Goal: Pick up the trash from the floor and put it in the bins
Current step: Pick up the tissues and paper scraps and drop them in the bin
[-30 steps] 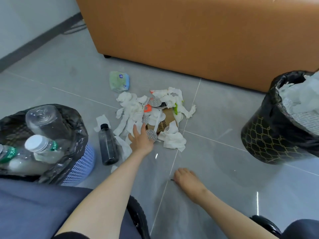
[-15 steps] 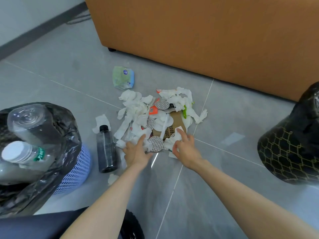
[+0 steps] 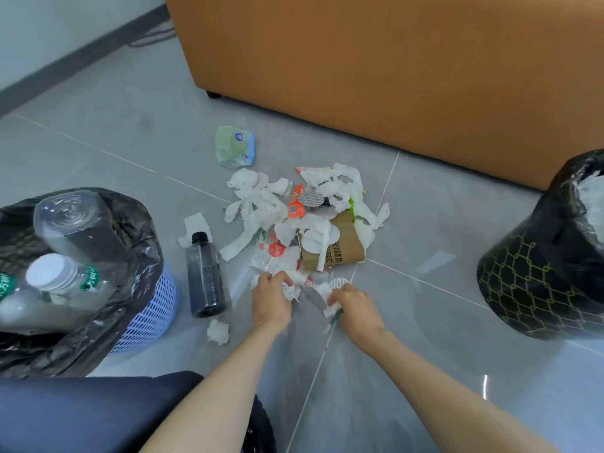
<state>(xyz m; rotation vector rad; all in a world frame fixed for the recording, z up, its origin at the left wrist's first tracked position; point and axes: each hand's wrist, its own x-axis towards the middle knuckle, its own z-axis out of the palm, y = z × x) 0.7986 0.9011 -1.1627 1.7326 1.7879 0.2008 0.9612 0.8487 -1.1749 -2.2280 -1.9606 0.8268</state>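
A heap of trash lies on the grey floor: white tissue scraps (image 3: pixel 261 207), a flattened brown paper cup (image 3: pixel 343 246), foil lids (image 3: pixel 310 199) and orange wrappers (image 3: pixel 295 209). A dark plastic bottle (image 3: pixel 205 276) stands left of the heap. At the heap's near edge, my left hand (image 3: pixel 271 300) is closed around crumpled white tissue (image 3: pixel 291 291). My right hand (image 3: pixel 354 308) grips more white tissue beside a foil lid. A blue basket bin (image 3: pixel 150 315) with a black liner holds clear bottles at the left. A black bin (image 3: pixel 542 282) with a gold net pattern stands at the right.
An orange sofa (image 3: pixel 392 67) stands behind the heap. A green and blue wipes packet (image 3: pixel 236 146) lies near its foot. A loose tissue ball (image 3: pixel 218 331) sits by the dark bottle. My dark-clothed knee (image 3: pixel 81 413) fills the lower left.
Both hands have pulled back toward me from the heap and closed on tissue scraps. The view has shifted, bringing the right bin's top back into sight.
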